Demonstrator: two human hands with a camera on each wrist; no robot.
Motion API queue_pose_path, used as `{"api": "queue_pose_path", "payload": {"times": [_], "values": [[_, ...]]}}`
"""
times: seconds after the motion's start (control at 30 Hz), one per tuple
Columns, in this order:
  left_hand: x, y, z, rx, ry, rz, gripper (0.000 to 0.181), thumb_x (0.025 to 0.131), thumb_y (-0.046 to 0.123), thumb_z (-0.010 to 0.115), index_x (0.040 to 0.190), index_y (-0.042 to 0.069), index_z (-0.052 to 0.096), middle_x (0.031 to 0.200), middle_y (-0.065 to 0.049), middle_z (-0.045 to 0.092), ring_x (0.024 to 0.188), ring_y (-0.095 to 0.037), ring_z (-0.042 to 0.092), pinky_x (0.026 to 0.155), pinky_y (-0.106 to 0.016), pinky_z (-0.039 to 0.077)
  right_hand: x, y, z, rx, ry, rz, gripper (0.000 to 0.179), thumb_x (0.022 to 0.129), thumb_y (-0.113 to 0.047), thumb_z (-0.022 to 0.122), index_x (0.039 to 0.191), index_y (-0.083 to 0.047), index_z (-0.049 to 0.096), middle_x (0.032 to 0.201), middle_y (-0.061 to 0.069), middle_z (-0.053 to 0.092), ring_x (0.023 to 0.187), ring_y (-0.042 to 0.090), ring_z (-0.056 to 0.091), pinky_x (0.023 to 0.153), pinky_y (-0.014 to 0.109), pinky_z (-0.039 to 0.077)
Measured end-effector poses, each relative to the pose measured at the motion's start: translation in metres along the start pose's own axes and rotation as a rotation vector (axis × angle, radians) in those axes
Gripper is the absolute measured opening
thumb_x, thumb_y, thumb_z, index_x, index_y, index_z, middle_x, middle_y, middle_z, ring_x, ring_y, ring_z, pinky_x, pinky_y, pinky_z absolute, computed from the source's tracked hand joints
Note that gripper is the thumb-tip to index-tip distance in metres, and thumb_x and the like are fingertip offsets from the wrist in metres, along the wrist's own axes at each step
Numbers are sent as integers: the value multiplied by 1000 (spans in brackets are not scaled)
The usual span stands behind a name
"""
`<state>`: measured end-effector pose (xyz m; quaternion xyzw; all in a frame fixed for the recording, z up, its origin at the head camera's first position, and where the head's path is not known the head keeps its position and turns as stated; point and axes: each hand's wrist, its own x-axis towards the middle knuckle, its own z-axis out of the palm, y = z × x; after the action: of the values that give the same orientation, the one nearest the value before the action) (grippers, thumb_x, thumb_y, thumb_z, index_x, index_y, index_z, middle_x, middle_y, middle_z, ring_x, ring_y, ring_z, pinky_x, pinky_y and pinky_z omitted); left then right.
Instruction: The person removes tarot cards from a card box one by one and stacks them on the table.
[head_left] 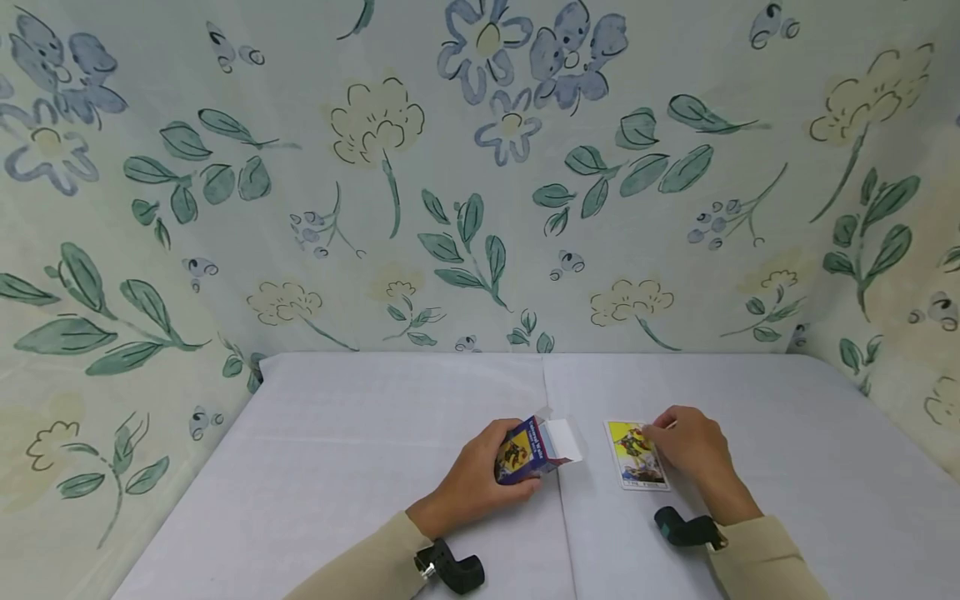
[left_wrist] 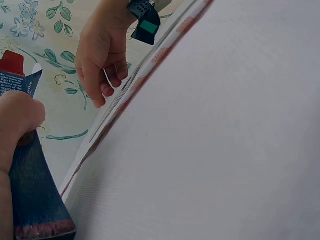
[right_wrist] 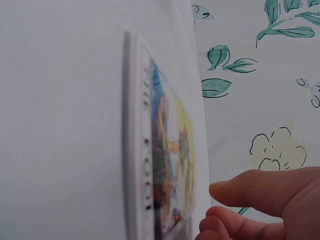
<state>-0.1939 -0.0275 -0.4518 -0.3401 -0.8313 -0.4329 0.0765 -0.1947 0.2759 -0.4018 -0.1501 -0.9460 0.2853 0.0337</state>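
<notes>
My left hand (head_left: 474, 473) grips a blue tarot card box (head_left: 534, 454), tilted, with its white end flap standing out toward the right. A picture on a yellow ground shows on the front of the box. In the left wrist view the thumb lies across the dark blue side of the box (left_wrist: 37, 185). A small stack of tarot cards (head_left: 632, 447) lies face up on the table, with The Fool on top. My right hand (head_left: 692, 443) is at the stack's upper right corner, its fingers loosely bent and holding nothing. Several card edges show in the right wrist view.
A white cloth (head_left: 375, 442) covers the table, with a crease running front to back between the box and the cards. Floral fabric (head_left: 480, 208) hangs behind and at both sides. Each wrist carries a black camera mount (head_left: 453, 569).
</notes>
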Motion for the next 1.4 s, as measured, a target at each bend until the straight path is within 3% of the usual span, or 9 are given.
{"api": "queue_pose_path", "payload": {"times": [0.37,0.7,0.9,1.0,1.13,1.4], "values": [[0,0,0,-9,-4,-10,69,84,46,71,138,17,40,125,4,53,103,-6,51,87,-25,48,0,-12,0,95,-36,-36,26,89,-22,64,98,2,61,79,13,60,67,23,53,56,32,45],[0,3,1,-1,-3,-4,69,83,45,71,138,17,40,124,4,53,103,-6,51,87,-25,48,50,35,42,97,22,-197,41,87,-52,64,99,-12,62,81,5,62,64,18,57,55,26,50],[0,4,-1,-1,0,0,68,83,45,71,138,18,41,123,4,54,101,-6,52,85,-24,48,53,32,50,136,36,-270,45,83,-61,63,96,-19,61,80,3,62,63,18,59,54,23,50],[0,4,-1,1,1,3,68,83,43,72,137,18,41,122,4,54,101,-6,52,85,-24,48,18,-4,26,165,4,-267,44,85,-58,63,98,-16,62,82,4,64,65,18,60,57,30,53],[0,4,-1,-5,-9,8,67,83,46,72,136,18,42,121,5,54,100,-5,52,84,-23,48,-35,-55,-10,249,-57,-267,31,88,-33,70,97,-4,63,81,9,63,63,20,58,57,35,54],[0,5,-2,-27,-27,18,67,81,47,72,135,19,42,118,6,54,96,-5,53,82,-22,48,-49,-72,-11,284,-93,-281,21,87,-22,70,95,-3,64,80,11,65,64,21,59,56,29,53]]}}
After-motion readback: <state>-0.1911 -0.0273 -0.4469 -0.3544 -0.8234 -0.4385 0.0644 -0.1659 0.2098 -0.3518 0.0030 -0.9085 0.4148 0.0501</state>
